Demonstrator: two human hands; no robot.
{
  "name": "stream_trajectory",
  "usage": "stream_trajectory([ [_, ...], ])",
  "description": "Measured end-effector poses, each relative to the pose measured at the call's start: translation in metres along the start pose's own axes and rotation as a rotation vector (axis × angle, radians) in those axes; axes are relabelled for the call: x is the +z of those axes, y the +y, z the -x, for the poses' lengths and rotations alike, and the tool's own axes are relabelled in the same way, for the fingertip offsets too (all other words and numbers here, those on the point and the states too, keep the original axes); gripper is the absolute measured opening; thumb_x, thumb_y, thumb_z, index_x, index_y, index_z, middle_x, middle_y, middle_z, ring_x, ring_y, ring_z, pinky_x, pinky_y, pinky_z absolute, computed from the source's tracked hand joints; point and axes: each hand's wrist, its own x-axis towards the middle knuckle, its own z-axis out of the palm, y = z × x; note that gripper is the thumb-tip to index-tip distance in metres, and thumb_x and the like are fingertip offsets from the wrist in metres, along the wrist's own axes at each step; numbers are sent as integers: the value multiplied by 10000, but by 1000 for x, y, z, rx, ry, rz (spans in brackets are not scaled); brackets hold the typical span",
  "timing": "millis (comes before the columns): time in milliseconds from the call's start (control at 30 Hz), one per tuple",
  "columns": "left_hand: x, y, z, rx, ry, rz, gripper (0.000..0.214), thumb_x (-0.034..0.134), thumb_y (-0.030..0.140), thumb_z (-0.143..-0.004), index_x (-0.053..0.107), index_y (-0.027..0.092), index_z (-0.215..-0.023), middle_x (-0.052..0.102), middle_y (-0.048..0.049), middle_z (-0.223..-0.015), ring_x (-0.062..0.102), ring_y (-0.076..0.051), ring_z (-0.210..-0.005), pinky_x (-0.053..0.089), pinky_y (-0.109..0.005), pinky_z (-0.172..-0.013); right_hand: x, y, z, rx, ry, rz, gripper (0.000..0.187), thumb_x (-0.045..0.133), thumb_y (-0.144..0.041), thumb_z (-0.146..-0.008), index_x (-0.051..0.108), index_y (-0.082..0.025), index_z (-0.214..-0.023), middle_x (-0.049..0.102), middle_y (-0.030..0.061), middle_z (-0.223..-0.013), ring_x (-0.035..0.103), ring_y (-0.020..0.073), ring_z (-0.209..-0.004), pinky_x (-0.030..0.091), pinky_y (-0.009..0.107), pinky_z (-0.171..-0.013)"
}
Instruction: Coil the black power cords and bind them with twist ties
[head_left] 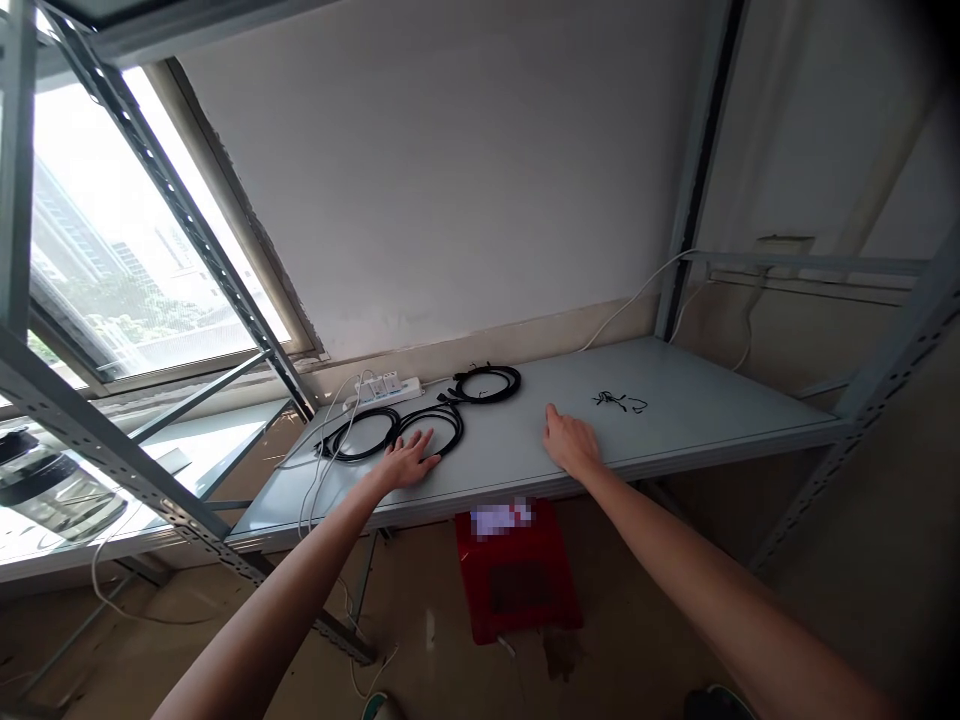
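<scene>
My left hand (409, 460) lies palm down with its fingers spread, at the near edge of a black cable coil (459, 432). A second black cable coil (360, 455) is to its left, touching or overlapping the first. Farther back lies a third black cable coil (517, 380). My right hand (571, 441) rests near the shelf's front edge with its fingers curled in; no object shows in it, and its palm is hidden. To its right is a small tangle of thin black ties or wires (621, 402).
The grey metal shelf (510, 450) has upright posts at its corners. A white power strip (390, 392) with plugs and white cords sits at the back left. Below stands a red stool (517, 590). At the left are a window (150, 240) and a clear container (75, 505).
</scene>
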Motion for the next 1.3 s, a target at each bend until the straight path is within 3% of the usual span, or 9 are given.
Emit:
stream_trajectory([
  [67,-10,13,-8,9,5,37,902,277,761,-955,75,271,-1685,163,-125,-1736,187,-418,-1585,238,-615,-1226,1,0,0,-1,3,3,286,367,-173,-1049,485,-136,-1306,694,93,-864,682,234,-801,398,311,-707],
  [133,-20,33,-20,121,127,46,870,286,733,-970,108,261,-1679,159,-110,-1740,139,-361,-1608,184,-561,-1266,2,-1,-1,1,1,12,274,374,-175,-1046,486,-139,-1294,694,94,-867,682,237,-800,397,315,-707],
  [233,-29,73,-46,263,262,8,757,364,512,-1016,108,236,-1673,130,-101,-1750,117,-291,-1620,178,-497,-1284,2,-2,-2,20,1,42,258,392,-186,-1040,488,-148,-1277,703,106,-908,688,248,-834,402,320,-724],
  [300,-31,100,-68,303,257,-27,790,462,359,-975,110,206,-1666,111,-122,-1751,130,-284,-1618,208,-484,-1276,2,-2,-2,27,1,65,264,386,-187,-1037,487,-152,-1279,711,114,-937,693,251,-859,407,321,-739],
  [433,-19,137,-109,197,213,19,751,489,227,-949,194,154,-1636,199,-192,-1720,186,-323,-1599,227,-531,-1252,2,-2,-2,31,3,124,285,356,-188,-1035,481,-156,-1289,718,131,-969,695,257,-876,423,329,-752],
  [567,6,147,-131,113,286,52,480,415,139,-973,470,105,-1449,430,-244,-1563,373,-369,-1485,240,-592,-1210,5,-2,-4,39,11,149,320,349,-190,-1030,462,-157,-1327,719,145,-1004,697,271,-934,439,335,-793],
  [767,13,155,-129,267,487,19,320,465,95,-966,541,162,-1270,536,-190,-1355,529,-312,-1277,409,-452,-1054,7,-3,-6,42,17,138,322,364,-195,-1025,474,-156,-1326,717,152,-1010,697,285,-942,447,348,-818],
  [1067,0,172,-115,500,756,-2,450,374,-10,-913,538,207,-1272,559,-143,-1274,546,-279,-1200,401,-403,-995,7,-3,-6,46,17,154,376,386,-221,-1034,460,-129,-1390,715,178,-1051,701,305,-1004,462,370,-874],
  [1300,7,169,-83,666,669,-134,500,407,-43,-862,558,205,-1269,565,-146,-1314,581,-259,-1166,410,-370,-974,8,-3,-8,40,17,150,348,376,-200,-1020,572,-124,-1297,724,199,-1090,707,315,-1041,472,365,-875],
])
